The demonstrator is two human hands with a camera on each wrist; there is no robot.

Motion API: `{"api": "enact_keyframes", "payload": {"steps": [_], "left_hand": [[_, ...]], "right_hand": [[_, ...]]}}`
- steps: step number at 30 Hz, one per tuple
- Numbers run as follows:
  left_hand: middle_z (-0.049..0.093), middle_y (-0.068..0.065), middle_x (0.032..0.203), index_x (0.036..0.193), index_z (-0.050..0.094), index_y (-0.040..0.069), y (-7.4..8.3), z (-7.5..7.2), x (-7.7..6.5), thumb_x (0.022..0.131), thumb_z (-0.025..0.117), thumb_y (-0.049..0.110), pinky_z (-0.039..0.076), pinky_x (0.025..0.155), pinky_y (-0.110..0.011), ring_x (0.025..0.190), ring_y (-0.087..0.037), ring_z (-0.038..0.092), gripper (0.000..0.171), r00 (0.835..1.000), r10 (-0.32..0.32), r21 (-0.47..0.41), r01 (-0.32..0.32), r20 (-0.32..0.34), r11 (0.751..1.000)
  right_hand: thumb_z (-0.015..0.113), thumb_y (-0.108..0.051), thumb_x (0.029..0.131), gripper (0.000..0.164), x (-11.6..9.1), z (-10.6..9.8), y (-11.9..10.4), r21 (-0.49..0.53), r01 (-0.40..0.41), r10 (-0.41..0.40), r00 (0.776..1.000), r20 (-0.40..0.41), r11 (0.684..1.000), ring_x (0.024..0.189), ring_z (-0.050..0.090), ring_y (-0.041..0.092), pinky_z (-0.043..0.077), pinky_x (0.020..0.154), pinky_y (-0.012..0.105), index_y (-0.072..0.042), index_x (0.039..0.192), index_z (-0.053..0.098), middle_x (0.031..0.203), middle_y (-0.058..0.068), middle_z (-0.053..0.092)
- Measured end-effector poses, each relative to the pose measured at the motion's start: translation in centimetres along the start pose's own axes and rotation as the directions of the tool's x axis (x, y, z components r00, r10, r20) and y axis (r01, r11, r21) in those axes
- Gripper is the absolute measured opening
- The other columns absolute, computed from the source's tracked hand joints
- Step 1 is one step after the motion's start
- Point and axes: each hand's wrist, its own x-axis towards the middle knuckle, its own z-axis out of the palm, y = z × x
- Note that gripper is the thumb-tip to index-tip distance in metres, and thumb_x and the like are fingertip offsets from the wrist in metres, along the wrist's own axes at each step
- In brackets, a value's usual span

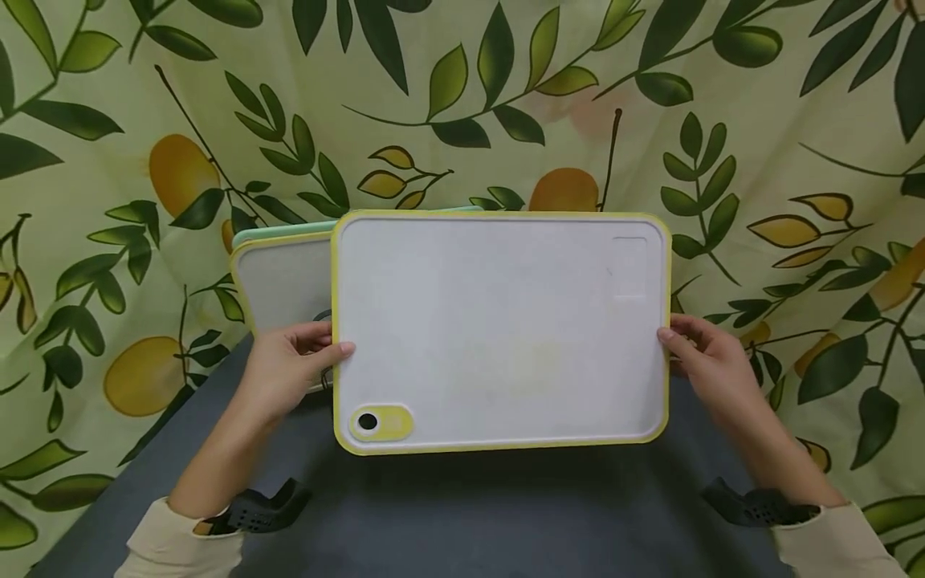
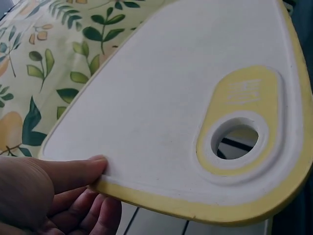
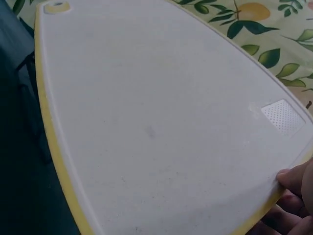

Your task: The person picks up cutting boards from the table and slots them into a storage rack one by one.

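A white cutting board (image 1: 499, 321) with a yellow rim is held up broadside in the head view, its lower edge close over the dark table. My left hand (image 1: 283, 369) pinches its left edge, thumb on the front face and fingers behind. On the opposite edge, my right hand (image 1: 711, 361) grips it the same way. A yellow patch with a round hole (image 2: 238, 142) marks the lower left corner, near the left thumb. Toward the upper right corner, a small dotted textured square (image 3: 283, 116) shows in the right wrist view.
Behind the board, to the left, stands another yellow-rimmed board (image 1: 285, 277) with a green-edged one (image 1: 285, 231) behind it. Part of a dark wire piece (image 1: 325, 377) shows beside my left hand. A leaf-patterned cloth (image 1: 462, 104) hangs behind the dark table (image 1: 506, 514).
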Motion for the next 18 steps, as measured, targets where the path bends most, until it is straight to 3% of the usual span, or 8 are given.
{"api": "enact_keyframes", "payload": {"steps": [12,18], "left_hand": [[0.067,0.024,0.081,0.125,0.07,0.0,0.6,-3.1,-0.4,0.09,0.078,0.03,0.052,0.07,-0.015,0.082,0.003,0.062,0.047,0.993,0.07,0.081,-0.063,-0.09,0.995],[0.065,0.03,0.078,0.124,0.07,-0.001,0.6,-4.4,-0.3,0.089,0.079,0.031,0.051,0.067,-0.013,0.08,0.006,0.062,0.049,0.99,0.08,0.089,-0.07,-0.118,0.994]], "right_hand": [[0.049,-0.039,0.106,0.052,3.0,0.5,-3.3,0.01,0.038,-0.039,0.998,0.045,0.999,0.094,0.06,-0.006,0.055,0.075,0.017,0.0,0.14,0.048,0.107,-0.018,0.058],[0.049,-0.033,0.107,0.05,4.7,1.0,-4.7,0.026,0.116,-0.117,0.992,0.054,0.993,0.092,0.062,-0.009,0.056,0.075,0.015,0.004,0.14,0.048,0.102,-0.024,0.061]]}}
